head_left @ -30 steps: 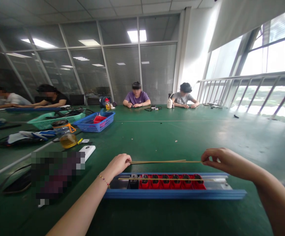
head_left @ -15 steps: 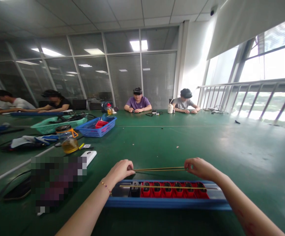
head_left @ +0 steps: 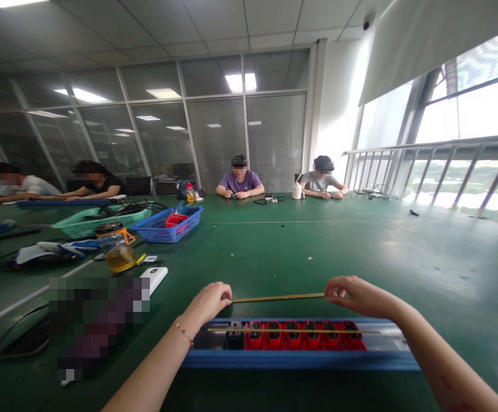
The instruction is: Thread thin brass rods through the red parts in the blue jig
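Observation:
A thin brass-coloured strip (head_left: 279, 297) stretches between my two hands just beyond the long blue tray (head_left: 300, 360). My left hand (head_left: 212, 300) pinches its left end between thumb and fingers. At the right end, my right hand (head_left: 347, 293) has its fingers closed on the strip, the tips partly hidden. Inside the tray stands a row of red holders (head_left: 283, 343) with black parts in them, and a dark block (head_left: 235, 336) at their left. Another thin strip (head_left: 270, 330) lies lengthwise across the top of the row.
To the left are a white power bank (head_left: 157, 279), a jar of amber liquid (head_left: 120, 257), a blue basket (head_left: 167, 230) and a green basket (head_left: 98, 223) with cables. Co-workers sit along the far side of the green table (head_left: 266, 252); a railing (head_left: 438, 166) runs at the right.
Two slightly parted strips between my hands now look like a single line. My right hand has shifted a little to the right; the view has tilted slightly.

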Demonstrator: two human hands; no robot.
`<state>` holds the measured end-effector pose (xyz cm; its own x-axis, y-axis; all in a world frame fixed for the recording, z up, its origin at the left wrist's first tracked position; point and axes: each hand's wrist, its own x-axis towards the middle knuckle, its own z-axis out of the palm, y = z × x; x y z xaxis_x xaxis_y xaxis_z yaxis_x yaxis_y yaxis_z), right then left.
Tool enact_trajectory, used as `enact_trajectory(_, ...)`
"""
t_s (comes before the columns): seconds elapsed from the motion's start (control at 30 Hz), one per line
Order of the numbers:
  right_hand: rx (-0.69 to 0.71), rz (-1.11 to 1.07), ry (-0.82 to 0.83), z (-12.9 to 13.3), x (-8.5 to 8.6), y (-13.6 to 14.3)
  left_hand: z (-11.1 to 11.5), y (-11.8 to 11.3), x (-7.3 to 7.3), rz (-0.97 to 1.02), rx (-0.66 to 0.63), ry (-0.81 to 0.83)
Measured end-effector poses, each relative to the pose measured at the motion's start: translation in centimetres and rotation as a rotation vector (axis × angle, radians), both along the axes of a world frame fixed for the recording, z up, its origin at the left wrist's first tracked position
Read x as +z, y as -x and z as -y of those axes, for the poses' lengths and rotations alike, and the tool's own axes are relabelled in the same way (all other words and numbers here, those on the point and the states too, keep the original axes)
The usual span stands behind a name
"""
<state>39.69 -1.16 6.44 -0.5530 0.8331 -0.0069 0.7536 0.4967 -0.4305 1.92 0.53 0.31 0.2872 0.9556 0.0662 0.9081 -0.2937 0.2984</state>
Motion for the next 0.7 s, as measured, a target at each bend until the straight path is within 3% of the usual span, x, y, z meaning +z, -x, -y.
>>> enact_trajectory(0.1,0.061,0.050,0.081,2.5,2.5,-0.3,0.0,0.0,0.0,-0.006,0.008,-0.008)
enact_trajectory(0.2,0.076,0.129,0.045,4.4,3.5,0.0,-0.1,0.0,-0.1,-0.004,0.004,-0.015)
enact_trajectory(0.47,0.038,0.331,-0.111,4.9,2.1,2.6,-0.3,0.1,-0.5,0.002,0.000,-0.046)
enact_trajectory(0.7,0.082,0.281,-0.146,5.1,2.5,1.8,-0.2,0.2,-0.5,0.017,0.000,-0.042)
